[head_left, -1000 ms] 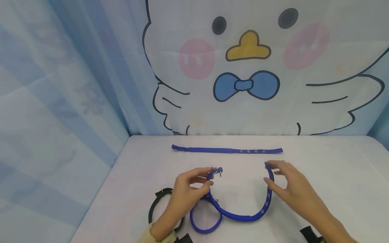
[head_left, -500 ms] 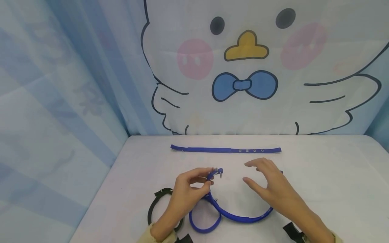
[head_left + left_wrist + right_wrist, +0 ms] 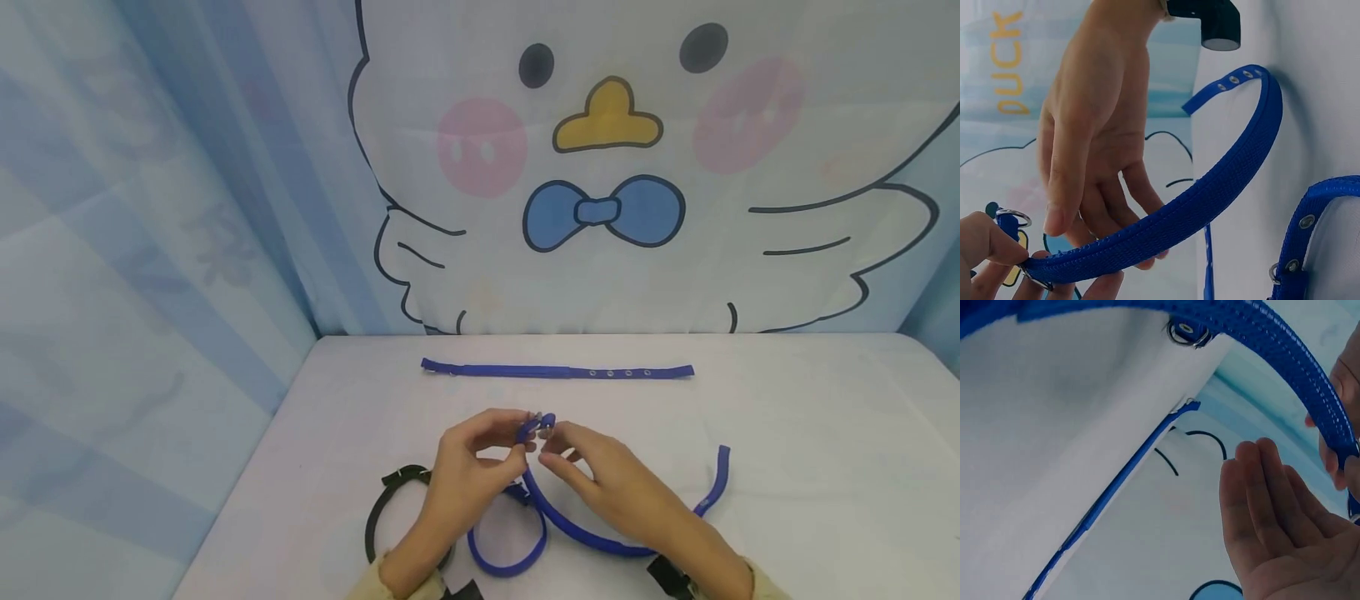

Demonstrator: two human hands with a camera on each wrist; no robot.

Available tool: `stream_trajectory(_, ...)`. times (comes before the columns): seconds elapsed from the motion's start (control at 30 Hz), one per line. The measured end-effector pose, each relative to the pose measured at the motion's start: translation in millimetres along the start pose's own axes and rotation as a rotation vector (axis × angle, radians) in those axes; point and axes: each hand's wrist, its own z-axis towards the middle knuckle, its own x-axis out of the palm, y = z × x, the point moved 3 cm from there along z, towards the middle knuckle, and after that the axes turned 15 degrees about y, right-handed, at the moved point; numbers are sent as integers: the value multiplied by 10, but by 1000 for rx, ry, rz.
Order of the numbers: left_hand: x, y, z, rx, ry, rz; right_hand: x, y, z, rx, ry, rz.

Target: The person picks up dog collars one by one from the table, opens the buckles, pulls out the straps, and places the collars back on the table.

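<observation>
In the head view my left hand [image 3: 472,467] pinches a blue pet collar [image 3: 585,540] near its metal buckle [image 3: 543,423]. The rest of this collar curves down and right to its loose end. My right hand [image 3: 618,487] is close beside the buckle, thumb and forefinger apart with their tips near the metal. The left wrist view shows the collar's woven strap [image 3: 1210,200] bending away to a row of metal eyelets [image 3: 1234,80]. In the right wrist view the fingers [image 3: 1266,494] of my right hand extend nearly straight, below the strap.
A second blue collar [image 3: 507,572] lies in a loop beneath my left hand, with a dark green collar loop [image 3: 371,525] left of it. Toward the back of the white table [image 3: 360,408] a third blue collar [image 3: 517,371] lies straight. A printed curtain [image 3: 480,275] hangs behind.
My right hand has let go of the collar's eyelet end and moved left to the buckle. That end has dropped to the right. My left hand keeps its pinch nearly in place.
</observation>
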Motion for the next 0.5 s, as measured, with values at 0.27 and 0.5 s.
stream_trajectory(0.27,24,-15,13,-3,-12,-25,127,33,60,17,93,48)
stream_trajectory(0.5,23,-13,5,1,-21,-8,126,34,74,0,128,93)
